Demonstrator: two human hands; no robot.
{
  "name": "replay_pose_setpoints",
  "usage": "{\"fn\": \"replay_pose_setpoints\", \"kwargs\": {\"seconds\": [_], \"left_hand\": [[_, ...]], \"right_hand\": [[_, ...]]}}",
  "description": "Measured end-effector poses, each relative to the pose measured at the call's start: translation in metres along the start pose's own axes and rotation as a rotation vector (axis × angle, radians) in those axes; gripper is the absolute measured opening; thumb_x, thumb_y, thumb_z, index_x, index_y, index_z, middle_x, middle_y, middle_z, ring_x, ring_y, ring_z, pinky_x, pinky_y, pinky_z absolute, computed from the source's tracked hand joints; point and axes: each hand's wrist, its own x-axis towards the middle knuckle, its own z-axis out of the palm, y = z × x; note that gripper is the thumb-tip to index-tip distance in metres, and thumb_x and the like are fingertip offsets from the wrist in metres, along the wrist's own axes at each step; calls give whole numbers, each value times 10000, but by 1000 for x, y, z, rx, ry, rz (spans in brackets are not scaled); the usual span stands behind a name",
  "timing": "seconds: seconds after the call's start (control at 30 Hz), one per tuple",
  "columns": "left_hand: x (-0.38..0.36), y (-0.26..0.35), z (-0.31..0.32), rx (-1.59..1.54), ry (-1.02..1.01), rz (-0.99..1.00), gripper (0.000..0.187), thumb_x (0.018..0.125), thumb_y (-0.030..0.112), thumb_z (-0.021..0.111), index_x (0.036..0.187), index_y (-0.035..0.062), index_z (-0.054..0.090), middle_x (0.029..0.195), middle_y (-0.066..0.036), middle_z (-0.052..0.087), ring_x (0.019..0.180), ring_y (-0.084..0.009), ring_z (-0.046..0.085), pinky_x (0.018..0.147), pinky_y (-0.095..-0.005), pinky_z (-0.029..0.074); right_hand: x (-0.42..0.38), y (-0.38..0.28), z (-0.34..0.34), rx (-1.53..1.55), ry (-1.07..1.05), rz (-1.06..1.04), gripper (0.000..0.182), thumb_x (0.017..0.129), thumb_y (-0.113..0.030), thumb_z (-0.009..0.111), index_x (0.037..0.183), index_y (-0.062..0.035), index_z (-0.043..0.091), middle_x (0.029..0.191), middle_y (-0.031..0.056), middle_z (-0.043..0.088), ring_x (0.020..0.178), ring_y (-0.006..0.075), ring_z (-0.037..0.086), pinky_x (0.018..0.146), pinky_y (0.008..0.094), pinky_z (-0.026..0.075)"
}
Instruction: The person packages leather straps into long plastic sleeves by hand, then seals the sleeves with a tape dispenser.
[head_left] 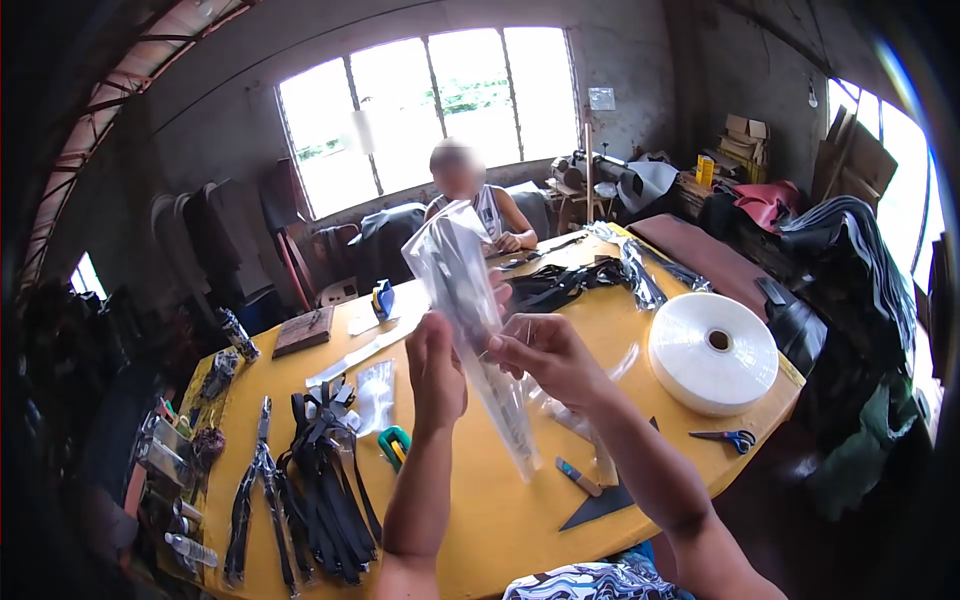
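A long clear plastic sleeve (462,290) is held up over the table in front of me, tilted, with its lower end hanging down to the right. Something dark shows through its upper part, but I cannot make out whether it lies inside or behind. My left hand (437,372) is closed on the sleeve's left edge. On the right side, my right hand (548,355) pinches the plastic between thumb and fingers. Beneath lie more clear plastic pieces (375,398) and a green tape measure (394,446). Black straps (325,470) are bunched left of my left forearm.
A large white roll (690,365) stands on the yellow table (480,540) at right, near blue-handled scissors (738,440). A utility knife (578,476) lies by a black triangular piece (605,507). Across the table sits another person (490,215), beside black straps (570,283). A tape dispenser (382,298) stands farther back.
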Motion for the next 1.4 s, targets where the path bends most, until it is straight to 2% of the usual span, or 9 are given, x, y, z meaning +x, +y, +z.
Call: {"fn": "replay_pose_setpoints", "kwargs": {"seconds": [0.07,0.2,0.33,0.53,0.8,1.0,1.07,1.2,1.4], "left_hand": [[7,17,13,586,39,91,416,937,238,447,1189,-93,463,1139,-178,575,1026,-267,586,868,-335,468],[13,25,12,712,19,61,295,935,156,449,1090,-68,561,1049,-129,630,947,-211,623,823,-295,482],[14,27,4,630,112,43,306,939,170,437,1079,-62,578,1022,-133,636,935,-210,626,827,-290,479],[11,30,-4,538,218,34,346,914,171,477,1128,-97,527,1055,-199,606,935,-270,619,846,-354,490],[18,32,-19,547,201,-8,411,912,198,476,1201,-93,454,1153,-212,549,1037,-302,570,932,-411,431],[19,28,-15,577,220,-16,413,911,201,473,1211,-82,453,1165,-211,546,1070,-307,552,959,-428,396],[19,26,-12,543,203,-7,404,913,196,468,1209,-79,456,1165,-207,547,1046,-299,568,936,-409,420],[15,20,2,506,151,-18,360,911,173,481,1164,-81,507,1111,-202,580,967,-273,610,856,-347,475],[11,15,25,599,-8,-7,351,916,155,470,1167,-88,504,1102,-204,583,982,-269,603,878,-347,470]], "right_hand": [[2,2,2,0,-15,15,262,846,-253,642,732,-17,636,584,-36,517,559,18,425,498,198,324],[-1,9,5,-30,8,-17,266,836,-251,655,710,-18,621,607,-41,522,568,18,432,516,195,346],[-22,38,-18,-243,-138,-187,252,815,-226,675,722,-11,585,743,10,546,681,73,499,592,240,413],[-100,61,-35,-55,-377,152,262,822,-148,658,655,-9,511,887,81,616,894,156,558,795,298,421],[-206,52,-52,-25,-335,277,193,801,-129,678,703,-24,550,710,56,600,668,142,525,630,275,405],[-254,23,-84,-117,-544,332,205,773,-225,705,809,-34,643,797,40,597,798,184,487,744,336,369],[-271,32,-93,-324,-436,553,263,759,-249,718,883,-33,631,890,67,599,899,218,516,812,333,391],[-245,57,-94,-314,-307,381,560,691,-307,766,1122,-30,537,1079,109,575,1052,236,522,930,335,391],[-143,77,-44,-338,13,97,513,715,-272,754,1113,-24,545,1048,92,597,998,172,552,892,315,424]]}}
